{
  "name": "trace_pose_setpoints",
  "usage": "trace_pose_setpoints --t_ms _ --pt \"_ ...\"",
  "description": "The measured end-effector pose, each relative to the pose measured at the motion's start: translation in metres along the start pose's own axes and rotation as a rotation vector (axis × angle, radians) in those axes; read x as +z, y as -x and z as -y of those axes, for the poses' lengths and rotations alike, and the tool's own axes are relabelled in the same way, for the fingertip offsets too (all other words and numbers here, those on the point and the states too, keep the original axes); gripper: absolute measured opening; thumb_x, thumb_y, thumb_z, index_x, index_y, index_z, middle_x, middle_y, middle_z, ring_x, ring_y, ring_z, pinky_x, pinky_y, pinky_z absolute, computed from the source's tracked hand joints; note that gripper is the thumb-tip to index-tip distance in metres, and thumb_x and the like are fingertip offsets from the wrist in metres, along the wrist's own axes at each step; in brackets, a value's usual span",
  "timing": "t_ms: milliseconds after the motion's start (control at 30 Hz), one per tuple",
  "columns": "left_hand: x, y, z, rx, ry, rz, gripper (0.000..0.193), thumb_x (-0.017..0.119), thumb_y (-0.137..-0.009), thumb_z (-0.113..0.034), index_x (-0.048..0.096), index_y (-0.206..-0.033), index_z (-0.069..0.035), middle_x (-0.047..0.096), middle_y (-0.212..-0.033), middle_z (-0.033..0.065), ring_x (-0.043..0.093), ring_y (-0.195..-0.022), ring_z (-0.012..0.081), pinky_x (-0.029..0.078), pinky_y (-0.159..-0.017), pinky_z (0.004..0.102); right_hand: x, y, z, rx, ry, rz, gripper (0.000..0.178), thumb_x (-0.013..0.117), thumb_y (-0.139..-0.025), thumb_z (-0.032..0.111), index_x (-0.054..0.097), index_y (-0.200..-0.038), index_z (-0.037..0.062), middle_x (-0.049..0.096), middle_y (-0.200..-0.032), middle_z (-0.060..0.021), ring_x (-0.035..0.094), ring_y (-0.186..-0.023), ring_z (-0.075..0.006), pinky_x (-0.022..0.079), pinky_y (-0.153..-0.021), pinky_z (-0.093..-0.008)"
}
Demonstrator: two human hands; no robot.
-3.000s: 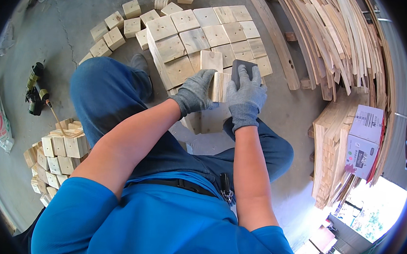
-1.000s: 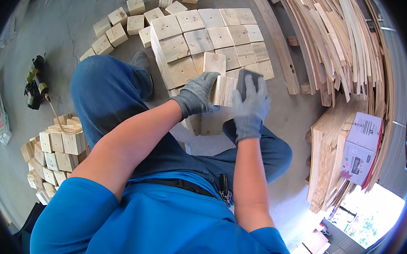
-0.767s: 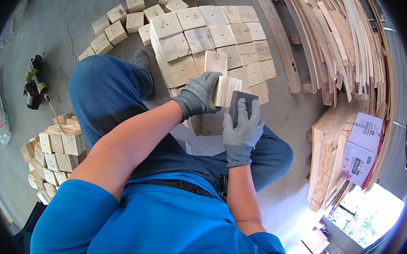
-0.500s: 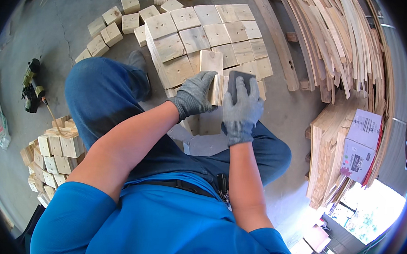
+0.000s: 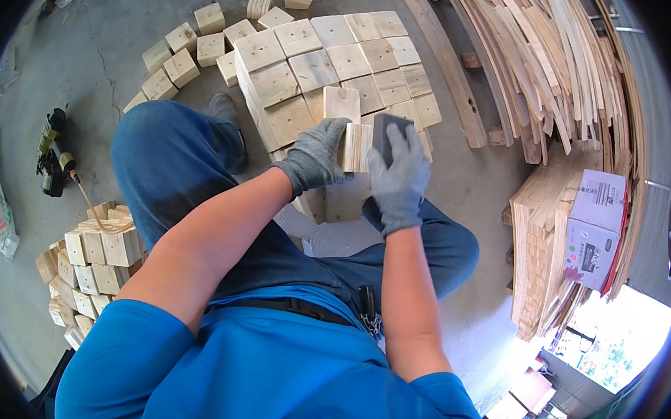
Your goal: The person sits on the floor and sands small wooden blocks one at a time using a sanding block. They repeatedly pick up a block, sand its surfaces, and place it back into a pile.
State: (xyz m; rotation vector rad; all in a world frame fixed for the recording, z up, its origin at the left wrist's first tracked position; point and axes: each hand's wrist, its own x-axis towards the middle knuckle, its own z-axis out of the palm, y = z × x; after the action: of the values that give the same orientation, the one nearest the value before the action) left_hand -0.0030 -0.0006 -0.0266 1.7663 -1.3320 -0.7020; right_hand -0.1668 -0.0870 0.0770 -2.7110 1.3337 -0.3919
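Note:
Both my hands wear grey knit gloves. My left hand point(image 5: 315, 158) grips a pale, layered wooden block point(image 5: 357, 148), holding it upright at the near edge of the block pile. In my right hand point(image 5: 400, 179) is a dark grey sanding block point(image 5: 386, 133), its flat side against or very close to the wooden block's right side. Another wooden block point(image 5: 342, 104) lies just beyond, on top of the pile point(image 5: 313, 68) of square blocks with small holes in their faces.
Loose blocks point(image 5: 209, 50) lie on the concrete floor at the far left. A block stack point(image 5: 106, 249) stands by my left leg, with a nail gun point(image 5: 52, 152) and hose further left. Long boards point(image 5: 529, 60), stacked timber point(image 5: 541, 245) and a carton point(image 5: 596, 225) line the right.
My right hand has shifted slightly with the sanding block, which now tilts a little against the wooden block. My left hand keeps its grip. The whole view has shifted slightly.

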Motion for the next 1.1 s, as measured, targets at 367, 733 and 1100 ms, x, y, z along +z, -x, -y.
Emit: trace_pose_setpoints --t_ms 367,733,1100 --pt "-0.004 0.002 -0.007 -0.05 0.008 0.049 0.102 0.096 -0.067 -0.042 0.049 -0.151 -0.008 0.059 -0.142 0.0227 0.061 -0.132 0.043 0.051 -0.114 0.0485 -0.012 0.076 0.0 -0.085 0.022 0.013 0.062 0.082 -0.088 0.033 0.067 -0.147 0.0171 0.053 -0.159 -0.0203 0.06 -0.124 -0.0469 0.051 -0.102 -0.0579" --pt "0.0 -0.002 -0.002 -0.01 0.001 -0.01 0.1 0.09 -0.069 -0.045 0.049 -0.151 -0.006 0.06 -0.142 0.0236 0.062 -0.13 0.0431 0.052 -0.111 0.0488 0.023 -0.069 0.009 0.02 0.011 0.103 0.059 0.077 -0.09 0.037 0.068 -0.145 0.0183 0.054 -0.16 -0.0174 0.064 -0.122 -0.047 0.054 -0.103 -0.0559" --pt "-0.001 0.002 0.003 0.018 -0.003 -0.014 0.1 0.092 -0.067 -0.038 0.049 -0.151 -0.006 0.061 -0.141 0.0245 0.063 -0.129 0.0434 0.053 -0.111 0.0495 -0.012 0.067 0.02 -0.136 -0.042 0.104 0.063 0.082 -0.088 0.035 0.067 -0.148 0.02 0.05 -0.162 -0.0184 0.057 -0.125 -0.0461 0.048 -0.106 -0.0599"
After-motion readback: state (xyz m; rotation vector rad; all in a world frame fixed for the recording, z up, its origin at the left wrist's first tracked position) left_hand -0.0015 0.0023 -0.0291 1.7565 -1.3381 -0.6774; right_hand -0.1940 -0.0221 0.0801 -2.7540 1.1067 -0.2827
